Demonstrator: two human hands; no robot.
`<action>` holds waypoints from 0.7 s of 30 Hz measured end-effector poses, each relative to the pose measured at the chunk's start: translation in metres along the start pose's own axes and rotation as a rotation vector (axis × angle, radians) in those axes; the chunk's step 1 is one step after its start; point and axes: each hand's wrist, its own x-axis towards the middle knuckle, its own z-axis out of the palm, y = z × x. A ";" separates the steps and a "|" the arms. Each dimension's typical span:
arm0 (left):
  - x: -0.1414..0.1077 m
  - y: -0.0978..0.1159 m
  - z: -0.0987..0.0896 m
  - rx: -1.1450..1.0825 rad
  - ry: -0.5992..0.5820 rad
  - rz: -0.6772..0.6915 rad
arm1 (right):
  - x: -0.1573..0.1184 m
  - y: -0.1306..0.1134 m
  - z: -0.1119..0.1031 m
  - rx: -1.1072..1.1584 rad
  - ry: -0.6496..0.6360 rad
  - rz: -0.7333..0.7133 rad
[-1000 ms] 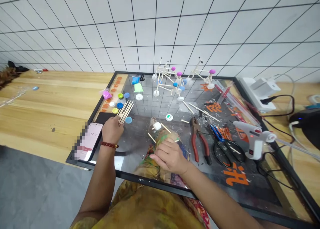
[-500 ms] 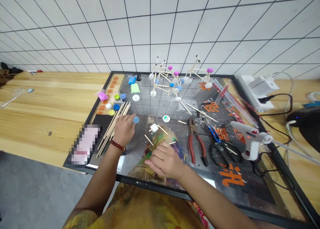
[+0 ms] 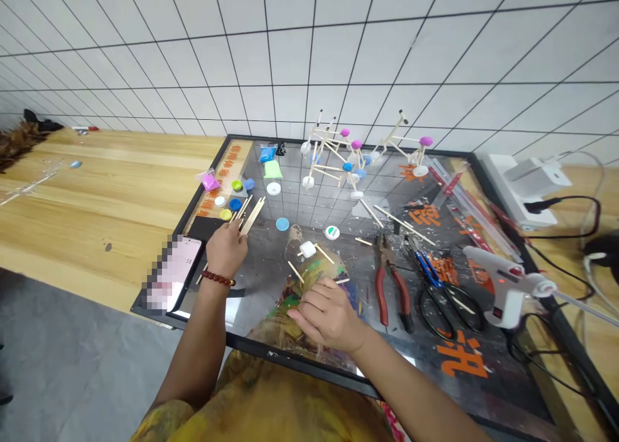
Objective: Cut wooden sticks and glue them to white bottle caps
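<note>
My left hand (image 3: 225,254), with a beaded bracelet at the wrist, lies over a bundle of thin wooden sticks (image 3: 253,215), fingers curled round some of them. Right of it, a light-blue round lid (image 3: 282,224) rests flat on the glass. My right hand (image 3: 329,316) is closed in a loose fist near the front edge; its inside is hidden. A short stick piece (image 3: 342,280) shows just beyond its knuckles, and I cannot tell if it is held. Ahead of the fist lies a white lump (image 3: 307,249) with short sticks attached. Another short stick (image 3: 296,272) lies nearby.
Stick models with coloured balls (image 3: 347,167) stand at the back. To the right are pliers (image 3: 393,281), black-handled scissors (image 3: 442,303), a glue gun (image 3: 505,287) with cables, and a power strip (image 3: 520,191). A phone (image 3: 176,274) lies left; small coloured lids (image 3: 235,204) sit behind the sticks.
My left hand has left the light-blue lid and moved left and down onto the wooden sticks. The lid stays on the glass. My right hand keeps its closed pose; the view has shifted slightly.
</note>
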 end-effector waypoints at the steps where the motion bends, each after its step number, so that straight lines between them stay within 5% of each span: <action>1: -0.001 0.001 0.001 0.015 0.008 0.003 | 0.000 0.000 0.000 0.004 -0.001 0.000; 11: -0.003 0.000 0.001 -0.066 0.053 -0.069 | -0.002 -0.001 0.000 0.022 -0.012 0.019; 15: -0.003 -0.006 0.002 -0.139 0.168 -0.085 | -0.001 0.000 0.000 0.017 -0.023 0.035; 19: -0.007 -0.005 0.002 -0.449 0.299 0.013 | -0.002 0.001 0.000 0.035 -0.009 0.055; 21: -0.014 0.002 -0.002 -0.759 0.251 0.032 | -0.001 -0.001 0.000 0.082 0.017 0.092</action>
